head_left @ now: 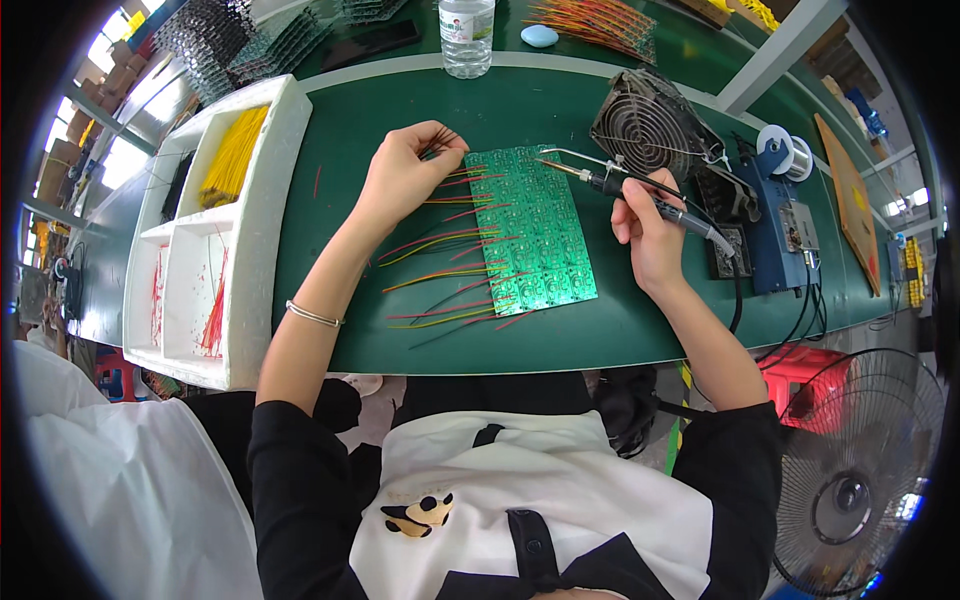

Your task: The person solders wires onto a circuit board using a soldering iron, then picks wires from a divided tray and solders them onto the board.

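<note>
A green panel of circuit boards (548, 242) lies on the green work table in front of me. Thin red, yellow and black wires (430, 243) stick out from its left edge in several rows. My left hand (412, 170) is closed in a pinch at the panel's upper left corner, with a few thin dark wires (447, 137) showing between the fingers. In my right hand (655, 230) is a soldering iron (606, 184), held like a pen. Along the iron runs a thin metal feed tube (580, 155). The iron's tip points left, above the panel's upper edge.
A white foam tray (258, 215) with yellow, black and red wires stands at left. Behind the right hand are a round-grilled fan unit (650, 130), a blue soldering station (785, 235) and a solder spool (788, 155). A water bottle (467, 40) stands at the back.
</note>
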Demonstrator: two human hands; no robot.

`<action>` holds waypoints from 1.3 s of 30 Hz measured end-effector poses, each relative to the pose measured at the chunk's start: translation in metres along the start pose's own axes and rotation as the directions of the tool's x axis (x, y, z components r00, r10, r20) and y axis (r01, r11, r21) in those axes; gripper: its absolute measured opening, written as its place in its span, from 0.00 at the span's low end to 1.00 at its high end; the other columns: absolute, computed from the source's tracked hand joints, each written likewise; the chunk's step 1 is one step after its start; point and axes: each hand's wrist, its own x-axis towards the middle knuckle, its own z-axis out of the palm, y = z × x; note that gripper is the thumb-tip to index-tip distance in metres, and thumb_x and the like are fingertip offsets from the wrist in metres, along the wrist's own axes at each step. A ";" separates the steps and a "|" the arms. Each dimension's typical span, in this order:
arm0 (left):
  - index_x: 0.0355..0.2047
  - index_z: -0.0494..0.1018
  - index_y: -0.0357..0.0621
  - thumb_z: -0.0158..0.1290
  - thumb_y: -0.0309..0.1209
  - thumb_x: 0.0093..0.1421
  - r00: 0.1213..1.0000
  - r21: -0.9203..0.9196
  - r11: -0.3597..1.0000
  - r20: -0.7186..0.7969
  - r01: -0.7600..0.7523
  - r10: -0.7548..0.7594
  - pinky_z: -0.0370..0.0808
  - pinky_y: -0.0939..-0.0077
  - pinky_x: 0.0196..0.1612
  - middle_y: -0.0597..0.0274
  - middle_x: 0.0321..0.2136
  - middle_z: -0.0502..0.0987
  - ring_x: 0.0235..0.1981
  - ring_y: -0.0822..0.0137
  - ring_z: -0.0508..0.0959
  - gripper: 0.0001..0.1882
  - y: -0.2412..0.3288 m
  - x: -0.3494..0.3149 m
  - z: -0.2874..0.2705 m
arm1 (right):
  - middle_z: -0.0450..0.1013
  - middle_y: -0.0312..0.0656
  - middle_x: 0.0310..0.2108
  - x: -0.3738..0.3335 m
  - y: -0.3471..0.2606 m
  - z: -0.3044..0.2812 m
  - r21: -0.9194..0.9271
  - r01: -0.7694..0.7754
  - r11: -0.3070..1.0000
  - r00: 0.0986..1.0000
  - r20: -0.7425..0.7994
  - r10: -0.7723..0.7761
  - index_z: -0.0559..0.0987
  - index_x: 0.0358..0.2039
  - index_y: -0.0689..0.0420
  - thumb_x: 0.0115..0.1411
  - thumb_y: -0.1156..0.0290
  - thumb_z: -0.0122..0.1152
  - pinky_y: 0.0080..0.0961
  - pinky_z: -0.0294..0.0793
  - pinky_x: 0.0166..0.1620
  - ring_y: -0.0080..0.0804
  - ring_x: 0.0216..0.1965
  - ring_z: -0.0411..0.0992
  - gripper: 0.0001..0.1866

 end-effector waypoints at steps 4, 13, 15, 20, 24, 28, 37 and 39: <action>0.27 0.76 0.38 0.54 0.28 0.50 0.997 0.217 0.975 -0.062 -0.041 0.055 0.65 0.85 0.28 0.68 0.22 0.75 0.23 0.80 0.68 0.07 0.005 -0.005 0.004 | 0.68 0.40 0.16 -0.001 0.004 -0.008 0.199 -0.087 0.976 0.996 0.011 0.086 0.65 0.28 0.55 0.58 0.68 0.55 0.15 0.58 0.16 0.19 0.12 0.60 0.09; 0.27 0.77 0.38 0.57 0.30 0.49 0.984 0.224 0.970 -0.129 -0.094 0.125 0.61 0.85 0.23 0.70 0.18 0.73 0.19 0.82 0.64 0.08 -0.009 -0.013 0.006 | 0.69 0.41 0.18 -0.001 0.006 0.000 0.142 -0.026 0.989 1.000 0.009 0.025 0.64 0.29 0.56 0.58 0.71 0.56 0.15 0.59 0.18 0.18 0.13 0.61 0.09; 0.27 0.77 0.39 0.57 0.31 0.48 0.982 0.202 0.976 -0.147 -0.085 0.116 0.65 0.81 0.24 0.67 0.16 0.73 0.19 0.79 0.67 0.09 -0.009 -0.016 0.006 | 0.69 0.42 0.19 -0.004 0.006 0.001 0.061 -0.007 0.998 1.000 0.011 0.007 0.64 0.29 0.57 0.57 0.72 0.57 0.14 0.60 0.18 0.18 0.14 0.62 0.09; 0.25 0.78 0.44 0.57 0.30 0.46 0.940 0.349 0.923 -0.230 -0.161 0.251 0.64 0.80 0.21 0.68 0.12 0.67 0.15 0.75 0.66 0.06 0.010 -0.020 0.020 | 0.70 0.41 0.18 -0.011 0.003 0.004 -0.017 0.033 0.999 0.999 0.027 -0.033 0.64 0.28 0.59 0.56 0.73 0.57 0.14 0.62 0.18 0.19 0.14 0.64 0.10; 0.28 0.78 0.40 0.57 0.26 0.48 0.960 0.425 0.886 -0.116 -0.183 0.254 0.59 0.86 0.19 0.71 0.11 0.64 0.14 0.83 0.59 0.06 0.016 -0.016 0.033 | 0.70 0.41 0.17 -0.011 0.003 0.003 -0.023 0.029 0.999 0.999 -0.023 -0.029 0.64 0.28 0.59 0.56 0.73 0.57 0.14 0.62 0.18 0.19 0.13 0.64 0.10; 0.28 0.78 0.39 0.57 0.27 0.48 0.955 0.438 0.885 -0.160 -0.157 0.249 0.60 0.86 0.19 0.68 0.15 0.73 0.14 0.83 0.60 0.07 0.005 -0.019 0.026 | 0.70 0.41 0.17 -0.012 0.001 0.002 -0.022 0.003 1.000 0.999 -0.042 -0.004 0.64 0.27 0.58 0.55 0.72 0.58 0.14 0.61 0.18 0.19 0.13 0.64 0.10; 0.30 0.77 0.36 0.57 0.28 0.50 0.951 0.430 0.884 -0.148 -0.185 0.271 0.74 0.85 0.29 0.61 0.25 0.80 0.25 0.74 0.80 0.08 0.002 -0.016 0.039 | 0.69 0.40 0.16 -0.013 0.004 0.000 0.013 -0.036 0.999 0.998 -0.060 0.037 0.64 0.26 0.57 0.55 0.70 0.58 0.13 0.59 0.16 0.18 0.12 0.61 0.11; 0.30 0.77 0.36 0.57 0.28 0.50 0.954 0.461 0.869 -0.134 -0.179 0.267 0.73 0.85 0.29 0.61 0.24 0.80 0.25 0.74 0.80 0.08 0.002 -0.016 0.039 | 0.69 0.40 0.16 -0.013 0.004 -0.001 0.020 -0.041 0.999 0.997 -0.069 0.043 0.64 0.26 0.56 0.56 0.70 0.58 0.13 0.59 0.16 0.18 0.12 0.62 0.11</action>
